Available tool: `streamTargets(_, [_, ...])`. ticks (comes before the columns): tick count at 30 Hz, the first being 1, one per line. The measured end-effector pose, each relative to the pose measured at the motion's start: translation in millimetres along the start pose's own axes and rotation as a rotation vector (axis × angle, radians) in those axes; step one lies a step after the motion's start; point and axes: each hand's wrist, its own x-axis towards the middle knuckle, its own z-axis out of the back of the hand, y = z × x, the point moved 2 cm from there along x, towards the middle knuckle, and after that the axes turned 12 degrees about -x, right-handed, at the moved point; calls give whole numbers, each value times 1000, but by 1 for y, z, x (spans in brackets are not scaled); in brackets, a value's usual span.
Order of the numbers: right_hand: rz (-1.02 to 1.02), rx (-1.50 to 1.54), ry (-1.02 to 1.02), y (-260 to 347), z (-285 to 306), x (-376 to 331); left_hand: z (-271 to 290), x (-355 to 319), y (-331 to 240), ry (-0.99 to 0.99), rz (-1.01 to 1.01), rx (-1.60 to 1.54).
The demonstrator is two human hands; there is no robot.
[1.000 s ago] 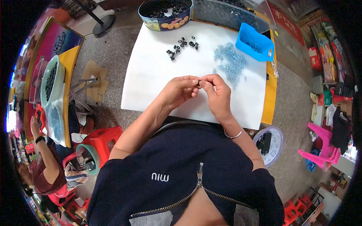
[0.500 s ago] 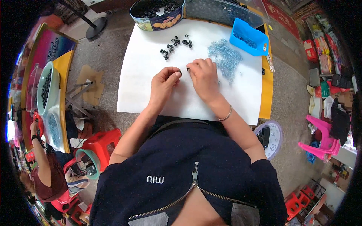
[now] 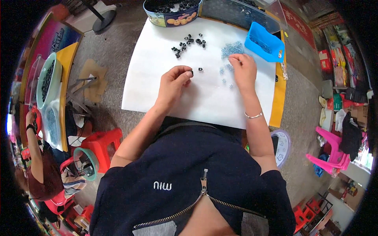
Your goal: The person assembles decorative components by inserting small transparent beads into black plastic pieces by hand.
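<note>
Left hand (image 3: 175, 80) fingers pinching a small black ring (image 3: 191, 72), orientation unclear, right hand (image 3: 243, 69) fingers pressed together on pale blue beads (image 3: 231, 49), white desk (image 3: 157, 86).

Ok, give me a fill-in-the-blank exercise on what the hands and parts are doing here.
1. The left hand pinches a small ____ ring.
2. The right hand reaches into the pile of pale ____ beads.
3. The loose black rings lie on a ____ sheet.
4. The open blue tray sits beyond the ____ hand.

Missing words: black; blue; white; right
</note>
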Motion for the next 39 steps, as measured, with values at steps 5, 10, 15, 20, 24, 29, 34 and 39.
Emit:
streamTargets(5, [-458, 974, 254, 24, 30, -13, -13, 1, -8, 118, 276, -438])
streamTargets(10, [-424, 1014, 347, 50, 50, -28, -35, 3, -14, 188, 300, -487])
streamTargets(15, [-232, 915, 270, 56, 45, -35, -39, 0, -15, 241, 310, -478])
streamTargets(20, [-137, 805, 262, 66, 51, -36, -32, -3, -11, 242, 252, -411])
streamTargets(24, [-239, 913, 334, 62, 41, -39, -27, -2, -11, 299, 223, -345])
streamTargets(29, [-392, 1268, 667, 54, 27, -41, -17, -2, -8, 364, 246, -319])
streamTargets(34, [-407, 1112, 485, 55, 33, -31, 0, 1, 2, 309, 366, -575])
streamTargets(39, [-256, 699, 371, 55, 17, -25, 34, 8, -12, 123, 263, -646])
